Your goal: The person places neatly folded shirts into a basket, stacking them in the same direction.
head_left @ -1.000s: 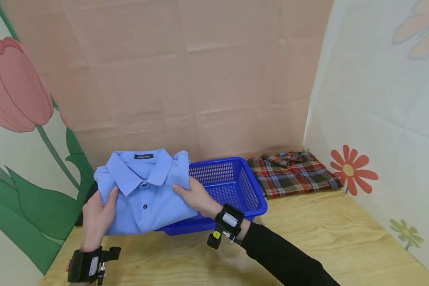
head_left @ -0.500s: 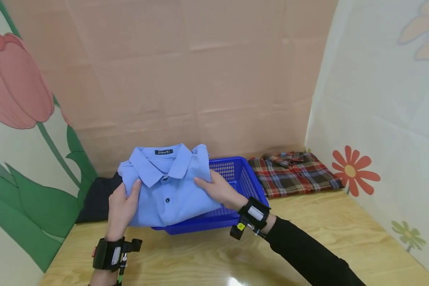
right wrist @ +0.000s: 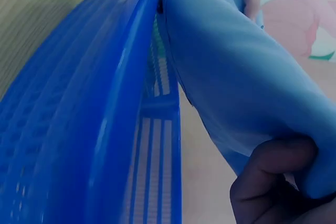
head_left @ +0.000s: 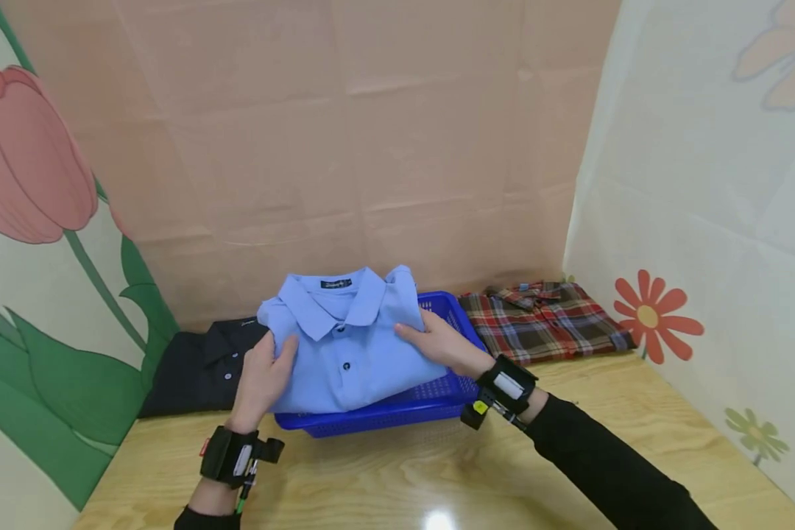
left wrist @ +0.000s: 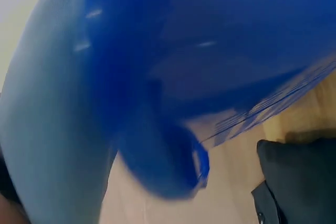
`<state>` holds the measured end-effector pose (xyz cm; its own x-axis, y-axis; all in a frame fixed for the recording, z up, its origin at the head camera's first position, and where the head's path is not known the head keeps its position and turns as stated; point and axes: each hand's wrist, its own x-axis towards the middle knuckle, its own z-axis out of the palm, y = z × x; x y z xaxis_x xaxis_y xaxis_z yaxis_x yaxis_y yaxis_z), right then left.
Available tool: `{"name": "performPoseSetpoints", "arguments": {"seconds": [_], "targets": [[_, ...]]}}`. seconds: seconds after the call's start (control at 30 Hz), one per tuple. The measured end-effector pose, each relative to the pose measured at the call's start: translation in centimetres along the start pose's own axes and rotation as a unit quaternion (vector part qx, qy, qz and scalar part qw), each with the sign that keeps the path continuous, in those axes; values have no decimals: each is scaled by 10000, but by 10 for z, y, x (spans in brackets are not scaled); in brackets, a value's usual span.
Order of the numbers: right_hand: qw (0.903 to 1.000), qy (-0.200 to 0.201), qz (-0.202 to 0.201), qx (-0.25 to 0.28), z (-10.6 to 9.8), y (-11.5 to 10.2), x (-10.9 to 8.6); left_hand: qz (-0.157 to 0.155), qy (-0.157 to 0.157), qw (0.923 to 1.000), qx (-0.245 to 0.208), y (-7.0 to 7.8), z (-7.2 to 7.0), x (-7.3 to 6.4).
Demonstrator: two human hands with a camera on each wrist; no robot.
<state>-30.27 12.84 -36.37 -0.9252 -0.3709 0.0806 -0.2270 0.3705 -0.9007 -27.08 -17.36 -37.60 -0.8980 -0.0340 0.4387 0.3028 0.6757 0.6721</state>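
Observation:
A folded light blue shirt (head_left: 364,361) with a collar and dark buttons is held by both hands over the blue plastic basket (head_left: 384,417). At the shirt's left edge my left hand (head_left: 265,375) grips it, thumb on the front. My right hand (head_left: 445,343) grips the opposite edge, thumb also on top. Curled fingers (right wrist: 273,169) under the cloth appear in the right wrist view, beside the basket's slotted wall (right wrist: 105,129). In the left wrist view the basket (left wrist: 220,40) is blurred and close, with the shirt (left wrist: 52,119) at its left.
A folded black shirt (head_left: 185,372) lies on the wooden table (head_left: 371,478) left of the basket. To the basket's right lies a folded plaid shirt (head_left: 550,324). A plain tan sheet (head_left: 358,147) hangs behind, with flower-printed sheets at both sides.
Both hands have carried the light blue shirt to the right, from the basket's left side to above it. More of the black shirt now shows. The basket and plaid shirt have stayed put.

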Motion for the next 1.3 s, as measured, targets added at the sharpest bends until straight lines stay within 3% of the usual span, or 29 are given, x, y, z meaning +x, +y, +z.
{"name": "performPoseSetpoints", "arguments": {"seconds": [0.13, 0.3, 0.47, 0.7, 0.87, 1.3], "targets": [[9999, -24, 108, -26, -12, 9, -3, 22, -570, 9983, 155, 3, 9, 5], [9996, -223, 145, 2, -28, 20, -7, 25, -1340, 9904, 332, 4, 20, 9], [9989, -290, 242, -285, -39, 28, -10, 172, -1847, 9819, 395, 2, 29, 10], [9978, -419, 221, -469, -43, 35, -9, 289, -1958, 9795, 382, -1, 33, 9], [9953, -346, 163, -891, -45, 37, -8, 349, -1963, 9792, 367, -1, 34, 9], [9761, -345, -9, -2145, -47, 41, -8, 433, -2054, 9760, 575, -7, 40, 9]]}}
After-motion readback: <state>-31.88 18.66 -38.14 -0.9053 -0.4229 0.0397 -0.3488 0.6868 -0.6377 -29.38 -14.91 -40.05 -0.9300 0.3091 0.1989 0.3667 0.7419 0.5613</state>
